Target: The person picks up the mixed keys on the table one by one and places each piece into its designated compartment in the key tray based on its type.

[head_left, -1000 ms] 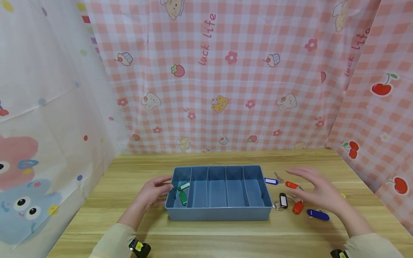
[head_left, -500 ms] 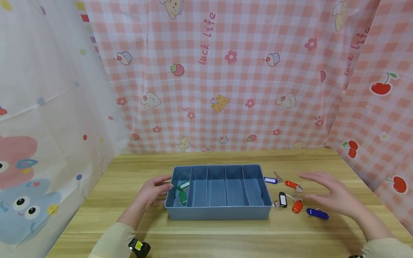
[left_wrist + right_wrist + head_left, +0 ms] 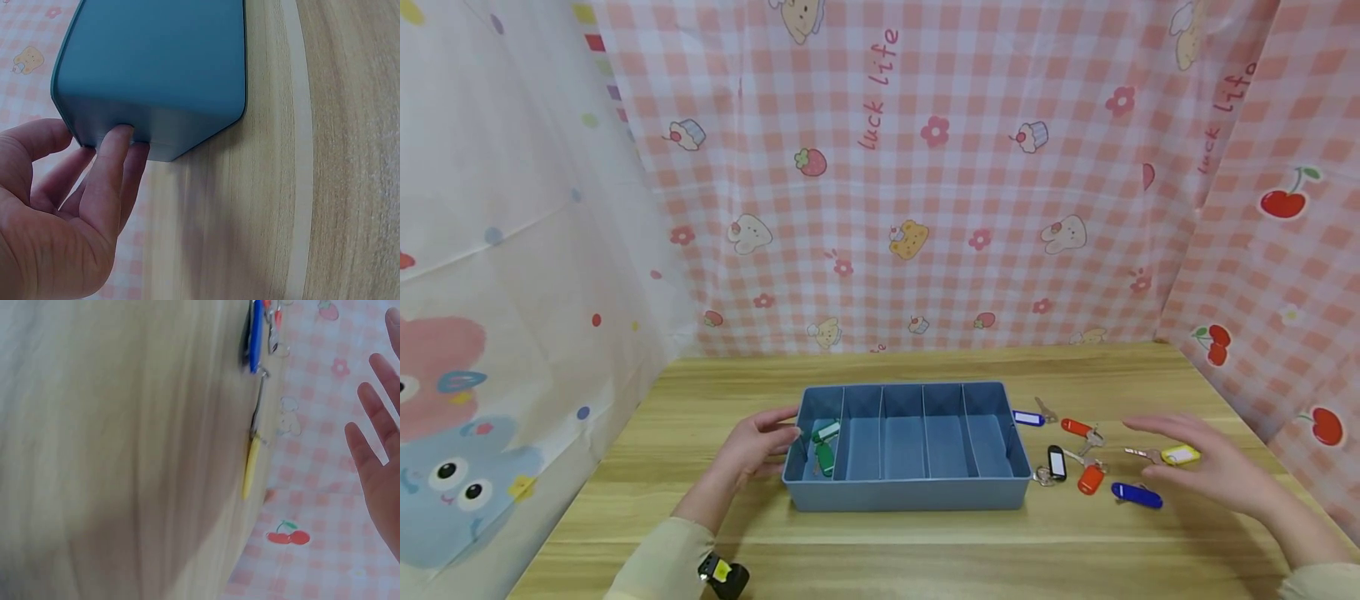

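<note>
A blue-grey divided storage box (image 3: 910, 497) stands on the table. My left hand (image 3: 758, 448) holds its left end; in the left wrist view, fingertips (image 3: 115, 140) lie against the end wall and one digit reaches the rim. Two green key tags (image 3: 825, 457) lie in the leftmost compartment. Over at the right, my right hand (image 3: 1213, 467) hovers with thumb and fingers spread, holding nothing. Nearest to it lies a yellow key tag (image 3: 1181, 454) with a key. The right wrist view shows this yellow tag (image 3: 250, 469) on the table, apart from the raised fingers (image 3: 377, 412).
Right of the box lie a blue tag (image 3: 1028, 418), two red ones, including this red key tag (image 3: 1091, 479), a black tag (image 3: 1057, 463) and a darker blue tag (image 3: 1137, 496), with keys. Checked cloth (image 3: 940, 192) hangs behind the wooden table (image 3: 895, 554).
My right hand has moved rightward, from above the red tags to beside the yellow one, which has come into full view. The left hand and the box have stayed in place.
</note>
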